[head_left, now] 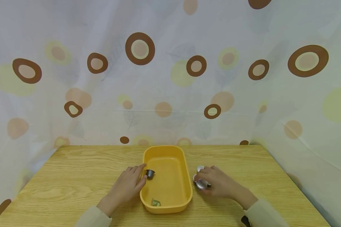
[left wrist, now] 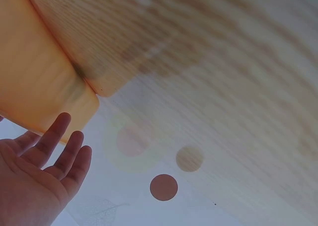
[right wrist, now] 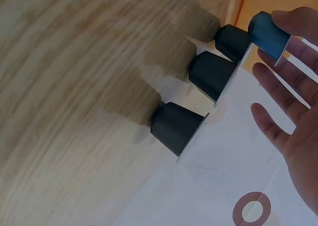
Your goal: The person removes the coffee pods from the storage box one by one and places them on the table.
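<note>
My right hand (head_left: 217, 183) is just right of the yellow tray (head_left: 188, 176). Between thumb and fingers it pinches a blue coffee capsule (right wrist: 268, 35), whose silver lid faces up in the head view. Beside that hand, three dark coffee capsules (right wrist: 176, 128) stand in a row on their narrow ends, lids up, partly hidden by the hand in the head view. My left hand (head_left: 126, 186) is at the tray's left rim, fingers extended, thumb and index tip over the edge. Inside the tray near it lies a dark capsule (head_left: 150, 174); a green capsule (head_left: 156, 202) lies at the near end.
The tray stands on a wooden table (head_left: 91, 170), its long side pointing away from me. A pale curtain (head_left: 164, 82) with brown and yellow round shapes hangs behind the table and along both sides.
</note>
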A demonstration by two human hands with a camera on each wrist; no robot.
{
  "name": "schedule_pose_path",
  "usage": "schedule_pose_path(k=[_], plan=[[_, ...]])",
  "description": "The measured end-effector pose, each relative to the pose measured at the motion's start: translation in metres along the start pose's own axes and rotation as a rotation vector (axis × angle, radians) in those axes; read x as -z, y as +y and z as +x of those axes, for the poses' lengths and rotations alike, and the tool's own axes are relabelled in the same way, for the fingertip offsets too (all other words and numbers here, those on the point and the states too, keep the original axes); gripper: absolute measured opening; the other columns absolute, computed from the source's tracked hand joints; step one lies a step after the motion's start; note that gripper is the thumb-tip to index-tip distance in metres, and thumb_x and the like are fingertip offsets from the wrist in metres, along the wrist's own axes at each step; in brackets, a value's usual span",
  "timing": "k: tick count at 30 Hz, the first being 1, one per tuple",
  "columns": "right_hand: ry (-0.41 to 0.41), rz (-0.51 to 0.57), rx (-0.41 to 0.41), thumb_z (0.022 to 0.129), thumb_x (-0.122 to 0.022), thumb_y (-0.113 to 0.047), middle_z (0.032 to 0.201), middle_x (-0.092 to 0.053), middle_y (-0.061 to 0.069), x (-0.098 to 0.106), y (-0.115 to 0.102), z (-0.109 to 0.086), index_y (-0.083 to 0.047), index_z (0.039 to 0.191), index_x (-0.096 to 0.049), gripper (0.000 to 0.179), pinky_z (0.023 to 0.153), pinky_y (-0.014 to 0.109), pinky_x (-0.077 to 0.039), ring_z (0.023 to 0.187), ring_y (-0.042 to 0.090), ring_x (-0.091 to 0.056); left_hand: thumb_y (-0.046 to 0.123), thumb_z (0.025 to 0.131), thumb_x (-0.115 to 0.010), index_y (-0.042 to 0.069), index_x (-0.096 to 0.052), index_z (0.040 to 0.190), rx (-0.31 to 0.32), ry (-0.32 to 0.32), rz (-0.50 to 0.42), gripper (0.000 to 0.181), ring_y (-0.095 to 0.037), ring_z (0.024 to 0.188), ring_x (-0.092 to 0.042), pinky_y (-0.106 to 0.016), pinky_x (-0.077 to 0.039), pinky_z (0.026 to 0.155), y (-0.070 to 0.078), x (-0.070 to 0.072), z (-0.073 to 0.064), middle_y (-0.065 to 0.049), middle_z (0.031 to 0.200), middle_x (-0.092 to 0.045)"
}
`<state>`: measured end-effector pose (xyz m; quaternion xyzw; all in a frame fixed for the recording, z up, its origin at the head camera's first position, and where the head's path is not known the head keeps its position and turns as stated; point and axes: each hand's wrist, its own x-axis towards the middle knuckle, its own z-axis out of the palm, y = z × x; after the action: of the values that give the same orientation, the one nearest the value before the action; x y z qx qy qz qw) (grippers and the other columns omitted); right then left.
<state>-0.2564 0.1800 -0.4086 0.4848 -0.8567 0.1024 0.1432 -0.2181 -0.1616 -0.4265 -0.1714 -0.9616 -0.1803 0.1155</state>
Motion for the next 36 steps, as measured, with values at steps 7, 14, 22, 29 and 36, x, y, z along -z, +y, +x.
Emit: schedule_pose_path(k=[7, 14, 22, 29, 36], plan=[[-0.001, 0.004, 0.016, 0.065, -0.077, -0.02, 0.098, -0.063, -0.011, -0.0032, -0.0032, -0.0039, -0.021, 0.097, -0.062, 0.035, 0.072, 0.033, -0.04, 0.087, 0.009, -0.055, 0.033, 0.095, -0.045, 0.01, -0.045, 0.133, -0.01, 0.012, 0.001, 0.044, -0.024, 0.11, -0.053, -0.043, -0.043, 0.092, -0.0005, -0.0005, 0.0002, -0.008, 0.12, -0.059], [0.005, -0.012, 0.043, 0.066, -0.077, -0.02, 0.099, -0.063, -0.009, -0.0056, -0.0033, -0.0062, -0.02, 0.098, -0.062, 0.035, 0.073, 0.035, -0.042, 0.089, 0.011, -0.056, 0.033, 0.095, -0.045, 0.011, -0.046, 0.132, -0.013, 0.018, 0.004, 0.044, -0.024, 0.11, -0.053, -0.043, -0.044, 0.091, -0.0002, -0.0003, 0.0001, -0.007, 0.12, -0.059], [-0.011, -0.001, 0.021, 0.067, -0.077, -0.02, 0.098, -0.063, -0.01, -0.0047, -0.0027, -0.0054, -0.02, 0.098, -0.062, 0.035, 0.075, 0.036, -0.042, 0.09, 0.011, -0.055, 0.032, 0.094, -0.046, 0.01, -0.047, 0.131, -0.022, 0.027, -0.009, 0.043, -0.025, 0.108, -0.054, -0.043, -0.044, 0.09, -0.0002, 0.0, 0.0002, -0.008, 0.118, -0.06], [-0.035, -0.007, 0.011, 0.066, -0.077, -0.024, 0.1, -0.063, -0.01, -0.0081, -0.0054, -0.0075, -0.022, 0.097, -0.061, 0.034, 0.079, 0.04, -0.044, 0.093, 0.01, -0.056, 0.032, 0.094, -0.046, 0.01, -0.047, 0.131, -0.022, 0.03, -0.009, 0.043, -0.025, 0.108, -0.054, -0.042, -0.044, 0.089, -0.0005, -0.0005, 0.0002, -0.008, 0.118, -0.06], [-0.043, 0.007, -0.013, 0.065, -0.078, -0.025, 0.101, -0.063, -0.009, -0.0089, -0.0082, -0.0101, -0.022, 0.095, -0.062, 0.035, 0.083, 0.045, -0.045, 0.096, 0.012, -0.057, 0.032, 0.095, -0.045, 0.01, -0.046, 0.132, -0.008, 0.019, -0.007, 0.043, -0.024, 0.109, -0.053, -0.042, -0.044, 0.09, 0.0002, 0.0002, 0.0004, -0.007, 0.118, -0.06]])
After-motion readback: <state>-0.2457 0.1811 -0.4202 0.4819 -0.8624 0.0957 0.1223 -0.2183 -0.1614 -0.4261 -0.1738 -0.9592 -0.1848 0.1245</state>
